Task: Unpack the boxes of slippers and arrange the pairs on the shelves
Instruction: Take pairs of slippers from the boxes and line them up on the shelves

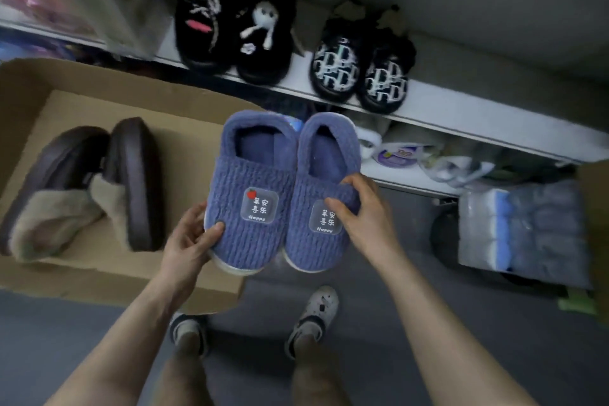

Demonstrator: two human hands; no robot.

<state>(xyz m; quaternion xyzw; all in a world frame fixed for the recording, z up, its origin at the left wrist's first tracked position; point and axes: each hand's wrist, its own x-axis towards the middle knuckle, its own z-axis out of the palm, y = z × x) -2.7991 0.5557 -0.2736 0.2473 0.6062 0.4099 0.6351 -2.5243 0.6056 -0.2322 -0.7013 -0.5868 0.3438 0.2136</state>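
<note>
Blue slippers [260,171], a toe gripped in our left hand [188,241] and right hand [365,211]; we should keep them paired, level, for the shelf [461,114] at two o'clock

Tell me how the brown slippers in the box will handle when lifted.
The brown slippers probably keep shape: their thick soles stand on edge. The fleece lining looks soft, so pinching it may sag. Leaning together in the cardboard box, one may topple when the other leaves.

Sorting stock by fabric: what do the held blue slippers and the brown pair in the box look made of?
Blue slippers: ribbed matte plush, likely fleece; pale rubbery-looking sole. Brown pair: smooth, faintly shiny soles, perhaps rubber; fuzzy beige lining.
</note>
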